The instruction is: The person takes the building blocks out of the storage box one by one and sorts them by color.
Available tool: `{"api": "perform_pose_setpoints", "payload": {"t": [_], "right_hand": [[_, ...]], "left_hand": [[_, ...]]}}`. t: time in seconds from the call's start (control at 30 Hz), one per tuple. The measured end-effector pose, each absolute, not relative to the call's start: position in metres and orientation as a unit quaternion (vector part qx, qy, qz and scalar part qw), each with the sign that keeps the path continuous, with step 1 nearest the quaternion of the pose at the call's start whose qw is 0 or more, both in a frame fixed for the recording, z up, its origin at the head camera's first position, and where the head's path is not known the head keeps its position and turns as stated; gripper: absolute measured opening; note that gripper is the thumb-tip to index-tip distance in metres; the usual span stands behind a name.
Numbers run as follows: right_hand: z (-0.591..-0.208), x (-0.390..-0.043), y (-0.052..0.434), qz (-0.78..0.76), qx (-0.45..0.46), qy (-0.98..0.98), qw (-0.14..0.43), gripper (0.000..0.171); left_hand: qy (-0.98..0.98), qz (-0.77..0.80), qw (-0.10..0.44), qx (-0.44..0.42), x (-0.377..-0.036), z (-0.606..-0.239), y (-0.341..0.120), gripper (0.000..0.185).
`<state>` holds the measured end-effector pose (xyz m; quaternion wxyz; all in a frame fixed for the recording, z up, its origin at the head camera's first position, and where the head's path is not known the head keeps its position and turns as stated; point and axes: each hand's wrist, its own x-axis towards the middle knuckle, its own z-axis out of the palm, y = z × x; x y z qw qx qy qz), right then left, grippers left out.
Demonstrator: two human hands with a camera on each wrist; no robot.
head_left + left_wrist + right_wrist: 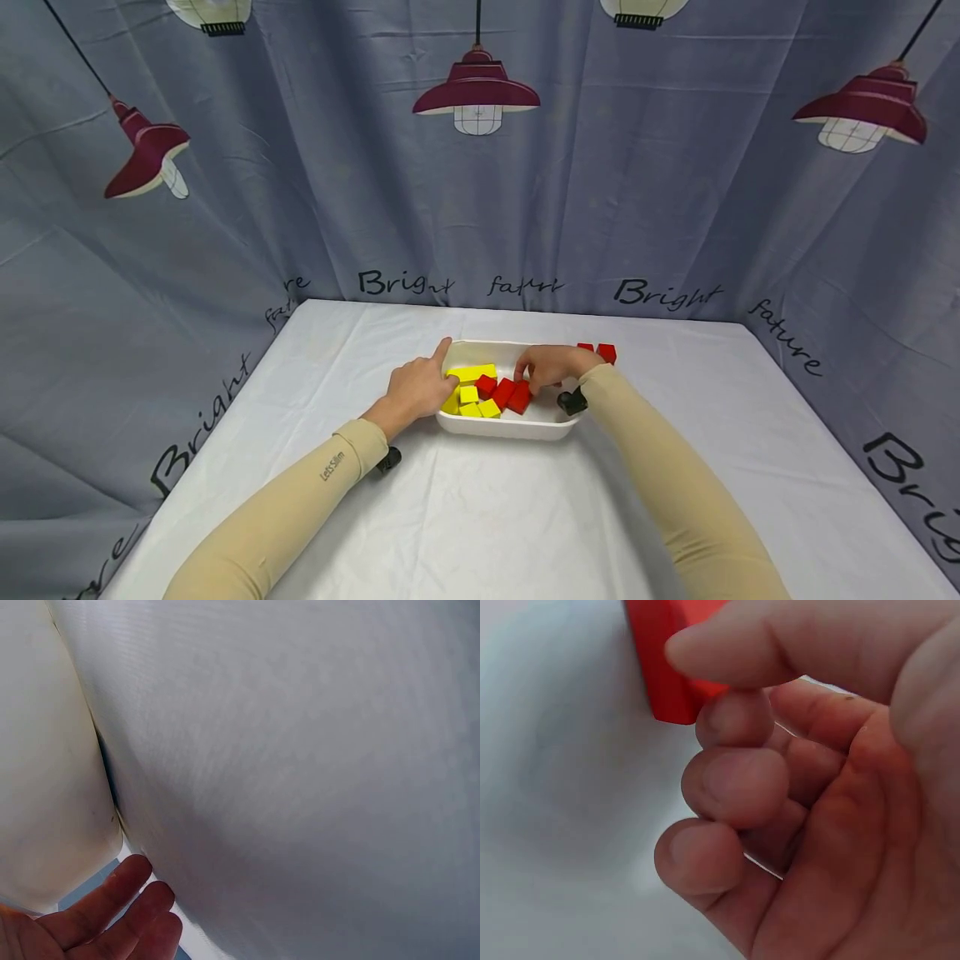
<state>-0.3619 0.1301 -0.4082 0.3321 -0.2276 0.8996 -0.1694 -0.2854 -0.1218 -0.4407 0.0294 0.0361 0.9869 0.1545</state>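
A white tray (510, 427) is seen on the cloth-covered surface (480, 517), and everything else is placed relative to it. At its left rim the left hand (418, 388) is rested with fingers relaxed and the index finger stretched out, nothing being held. Yellow blocks (471, 392) are gathered in the tray's left part, red blocks (506, 392) in its middle. Over the tray's right part the right hand (551, 365) is curled, and a red block (664, 656) is pinched between its thumb and fingertips (735, 716). Just beyond the tray's far right corner two more red cubes (603, 351) are lying.
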Motion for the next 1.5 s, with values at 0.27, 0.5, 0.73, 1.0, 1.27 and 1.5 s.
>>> {"api": "perform_pose_setpoints", "payload": {"t": [0.27,0.5,0.73,1.0,1.27,1.5], "right_hand": [[-0.41,-0.36,0.13,-0.178,-0.212,0.902,0.333,0.039],[-0.41,-0.361,0.129,-0.172,-0.223,0.903,0.325,0.039],[-0.411,-0.362,0.13,-0.171,-0.229,0.899,0.332,0.035],[-0.41,-0.361,0.13,-0.179,-0.229,0.895,0.339,0.035],[-0.406,-0.359,0.132,-0.166,-0.238,0.897,0.334,0.031],[-0.399,-0.358,0.135,-0.147,-0.26,0.899,0.32,0.026]], "left_hand": [[0.987,0.151,0.029,0.034,-0.286,-0.441,-0.121,0.075],[0.988,0.146,0.027,0.032,-0.286,-0.441,-0.121,0.075],[0.988,0.146,0.025,0.034,-0.287,-0.442,-0.122,0.074],[0.988,0.151,0.028,0.033,-0.287,-0.442,-0.122,0.075],[0.988,0.151,0.029,0.035,-0.286,-0.441,-0.12,0.075],[0.988,0.148,0.026,0.032,-0.285,-0.441,-0.12,0.074]]}}
